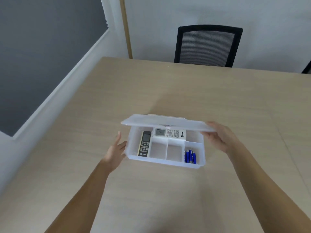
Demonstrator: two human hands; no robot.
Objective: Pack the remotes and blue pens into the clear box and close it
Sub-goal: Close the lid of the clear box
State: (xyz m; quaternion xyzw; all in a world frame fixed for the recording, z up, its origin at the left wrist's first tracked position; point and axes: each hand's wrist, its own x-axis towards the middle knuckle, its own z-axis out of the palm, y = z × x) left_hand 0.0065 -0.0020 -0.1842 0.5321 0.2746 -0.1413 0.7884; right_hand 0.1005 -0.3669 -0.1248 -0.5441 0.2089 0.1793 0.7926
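A clear divided box (151, 160) stands on the table in front of me. A dark remote (144, 143) lies in its left compartment. A white remote (170, 133) lies across the back compartment. Several blue pens (190, 156) fill the right front compartment; the two middle compartments are bare. The clear lid (166, 122) hovers half raised over the back of the box. My right hand (220, 137) grips the lid's right end. My left hand (117, 151) rests open against the box's left wall.
The box sits on a light wooden table (168, 88). A black mesh chair (207, 46) stands behind the far edge. A grey wall panel (42, 56) lies to the left.
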